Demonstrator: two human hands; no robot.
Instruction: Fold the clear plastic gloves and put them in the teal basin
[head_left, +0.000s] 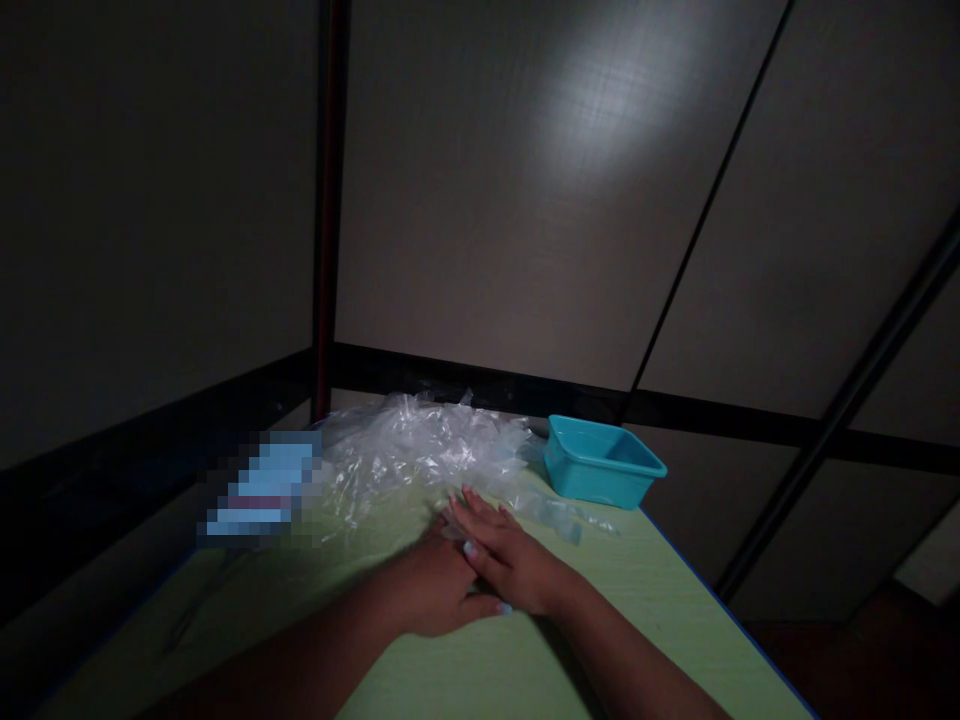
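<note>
My right hand (506, 550) lies across the fingers of my left hand (442, 585), over the front part of the table. A small crumpled bit of clear plastic (453, 526) shows between the right thumb and fingers, against the left hand. The left thumb sticks out to the right; the other left fingers are mostly hidden under the right hand. Just beyond both hands spreads a heap of thin clear plastic (420, 445), crinkled and shiny. Whether its pieces are bags or sheets I cannot tell.
A turquoise plastic basket (600, 480) stands at the table's back right edge. At the left is a pixelated bluish object (262, 485). The pale green table (450, 680) has a blue edge. Dark-framed panels (487, 250) rise behind it. The light is dim.
</note>
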